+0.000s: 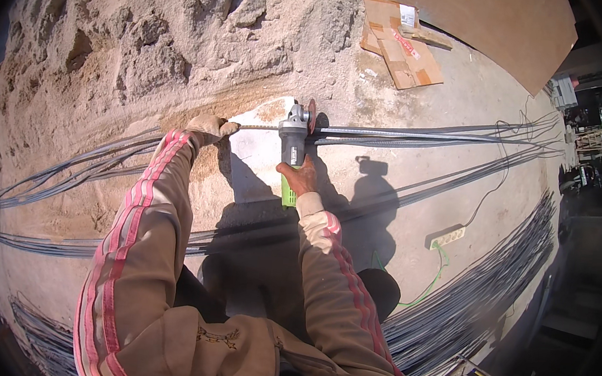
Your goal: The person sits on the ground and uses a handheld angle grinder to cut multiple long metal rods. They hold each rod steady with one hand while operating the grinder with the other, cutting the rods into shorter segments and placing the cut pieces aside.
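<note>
My right hand (302, 176) is wrapped round the green and grey body of an angle grinder (293, 144). Its reddish disc (312, 117) stands upright at the right side of the grinder's head, over the bars. In a pale glove, my left hand (209, 128) closes on a ribbed steel rebar (260, 127) to the left of the grinder. That rebar runs on rightward beside a bundle of bars (420, 135). Beneath the rebar lies a flat whitish sheet (245, 172), partly in shadow. Whether the disc touches the rebar cannot be made out.
A sand heap (178, 34) rises at the far left. Another rebar bundle (452, 178) crosses nearer to me, and a thick stack (478, 289) lies at right. A power strip (447, 236) with a green cord (440, 272) rests on the floor. Flattened cardboard (402, 50) lies far right.
</note>
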{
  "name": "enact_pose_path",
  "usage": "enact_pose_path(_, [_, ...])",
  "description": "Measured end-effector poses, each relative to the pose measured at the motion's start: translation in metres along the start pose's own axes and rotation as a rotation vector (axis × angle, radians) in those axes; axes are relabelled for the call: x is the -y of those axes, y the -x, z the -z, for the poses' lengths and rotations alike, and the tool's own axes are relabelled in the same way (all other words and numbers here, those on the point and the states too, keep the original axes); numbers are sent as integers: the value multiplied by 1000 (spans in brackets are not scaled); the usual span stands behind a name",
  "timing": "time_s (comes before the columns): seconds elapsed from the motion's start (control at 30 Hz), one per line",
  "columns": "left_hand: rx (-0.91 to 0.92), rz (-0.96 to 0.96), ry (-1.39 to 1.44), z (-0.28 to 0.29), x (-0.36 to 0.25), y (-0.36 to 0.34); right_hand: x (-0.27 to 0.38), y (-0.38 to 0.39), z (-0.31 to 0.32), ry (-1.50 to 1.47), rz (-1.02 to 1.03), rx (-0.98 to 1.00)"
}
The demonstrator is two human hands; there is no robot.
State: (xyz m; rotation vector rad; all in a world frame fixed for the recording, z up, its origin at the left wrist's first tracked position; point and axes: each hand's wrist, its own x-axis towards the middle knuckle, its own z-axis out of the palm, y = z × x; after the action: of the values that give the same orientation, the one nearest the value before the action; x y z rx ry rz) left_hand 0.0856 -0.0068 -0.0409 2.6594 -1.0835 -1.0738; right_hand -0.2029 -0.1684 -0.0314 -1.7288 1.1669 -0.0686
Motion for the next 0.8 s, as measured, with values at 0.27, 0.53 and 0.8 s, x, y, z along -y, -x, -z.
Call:
enact_pose_path(0.27, [-33,-74,104,-5,8,-10,-3,-4,-2,-12,49,-60])
enact_pose_path(0.53, [-17,-57,134,5,-9,4,4,1,10,-53,85,16])
enact_pose_path(0.8, [59,-62,97,7,-13,-7,-23,-12,0,13,97,-124])
